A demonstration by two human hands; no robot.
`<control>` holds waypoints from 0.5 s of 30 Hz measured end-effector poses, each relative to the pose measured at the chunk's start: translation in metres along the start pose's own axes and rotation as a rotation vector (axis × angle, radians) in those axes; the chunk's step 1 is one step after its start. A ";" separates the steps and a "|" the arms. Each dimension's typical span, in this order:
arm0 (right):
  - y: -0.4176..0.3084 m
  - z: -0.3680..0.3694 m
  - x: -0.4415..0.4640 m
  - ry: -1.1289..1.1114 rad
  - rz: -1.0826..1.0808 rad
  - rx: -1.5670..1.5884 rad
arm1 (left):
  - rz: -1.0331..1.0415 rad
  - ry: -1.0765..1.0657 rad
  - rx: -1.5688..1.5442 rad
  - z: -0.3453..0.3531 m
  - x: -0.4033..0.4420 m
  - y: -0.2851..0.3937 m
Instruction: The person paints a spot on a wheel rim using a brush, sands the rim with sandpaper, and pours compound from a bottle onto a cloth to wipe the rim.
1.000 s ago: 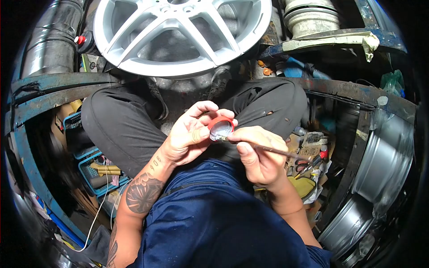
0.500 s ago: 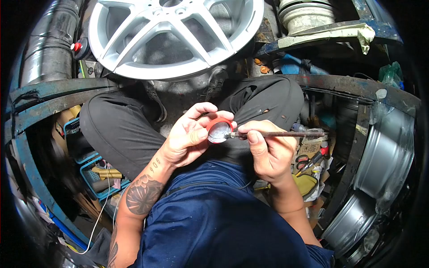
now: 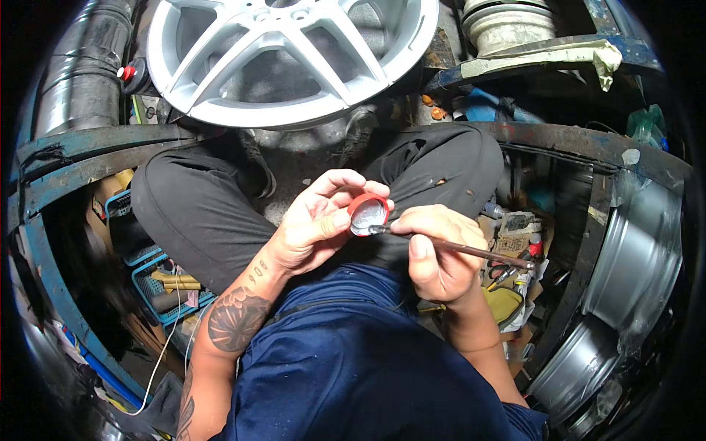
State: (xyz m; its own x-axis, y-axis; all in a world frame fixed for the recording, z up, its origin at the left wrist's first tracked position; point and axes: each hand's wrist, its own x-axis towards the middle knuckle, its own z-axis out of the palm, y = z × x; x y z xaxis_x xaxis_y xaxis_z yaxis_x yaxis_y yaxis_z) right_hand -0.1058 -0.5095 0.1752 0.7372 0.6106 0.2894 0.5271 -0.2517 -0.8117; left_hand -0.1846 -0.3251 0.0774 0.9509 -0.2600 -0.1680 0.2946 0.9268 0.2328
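Note:
Between the thumb and fingers of my left hand (image 3: 316,220) is a small round red cap (image 3: 370,212), tilted so that its hollow faces me. Silvery paint coats the inside. My right hand (image 3: 441,250) pinches a thin paintbrush (image 3: 482,253) near its tip, and the dark brown handle slants down to the right. The brush tip rests at the cap's lower inner edge. Both hands are above my lap. Beyond my knees stands a large silver-white alloy wheel (image 3: 287,62) with split spokes.
Blue metal frames (image 3: 55,257) curve around both sides. At left, blue baskets (image 3: 158,287) hold odds and ends. On the right are silver rims (image 3: 636,250) in plastic film, plus scissors (image 3: 501,273), a yellow pouch (image 3: 504,305) and clutter. A whitish rim (image 3: 507,26) sits at back right.
The brush handle has swung from nearly level to slanting down at its right end. My left hand and the red cap have shifted slightly right.

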 end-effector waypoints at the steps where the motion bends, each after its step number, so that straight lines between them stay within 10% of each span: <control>1: 0.001 0.000 -0.001 0.004 -0.008 -0.030 | 0.003 -0.003 0.002 0.000 0.001 0.000; 15: 0.002 -0.002 0.003 0.021 -0.032 -0.034 | 0.022 -0.011 0.058 -0.001 0.001 -0.002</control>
State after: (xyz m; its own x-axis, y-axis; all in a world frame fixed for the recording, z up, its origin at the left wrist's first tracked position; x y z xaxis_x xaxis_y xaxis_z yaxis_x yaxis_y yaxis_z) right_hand -0.1013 -0.5100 0.1755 0.7279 0.6032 0.3260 0.5646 -0.2576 -0.7841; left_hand -0.1847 -0.3273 0.0759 0.9582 -0.2428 -0.1515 0.2780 0.9151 0.2920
